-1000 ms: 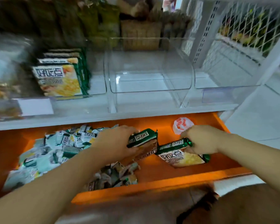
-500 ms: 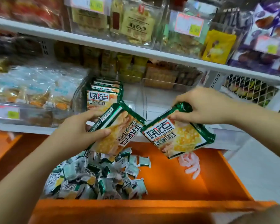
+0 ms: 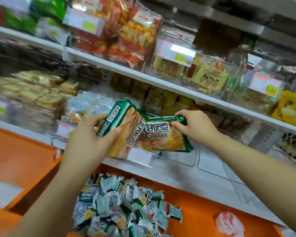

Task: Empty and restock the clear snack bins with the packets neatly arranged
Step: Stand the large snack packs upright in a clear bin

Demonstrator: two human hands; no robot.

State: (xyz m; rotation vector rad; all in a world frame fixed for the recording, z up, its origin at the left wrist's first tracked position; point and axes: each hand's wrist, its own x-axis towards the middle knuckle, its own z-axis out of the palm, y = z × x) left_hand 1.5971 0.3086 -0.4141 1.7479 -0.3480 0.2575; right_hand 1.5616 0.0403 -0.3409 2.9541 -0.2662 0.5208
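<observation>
My left hand grips a green and yellow snack packet by its left side, tilted upright. My right hand pinches the crimped top edge of a second green and yellow packet. The two packets overlap in front of the clear bins on the white middle shelf. A heap of small green and white packets lies on the orange ledge below my hands. The bin behind the held packets is mostly hidden.
Clear bins of other snacks fill the upper shelf, with pink price tags. More wrapped snacks sit at the left. A pink and white wrapped item lies on the ledge at the lower right.
Both hands have lifted their packets from the orange ledge up to the middle shelf and brought them together until they overlap. The camera view has tilted upward and leftward.
</observation>
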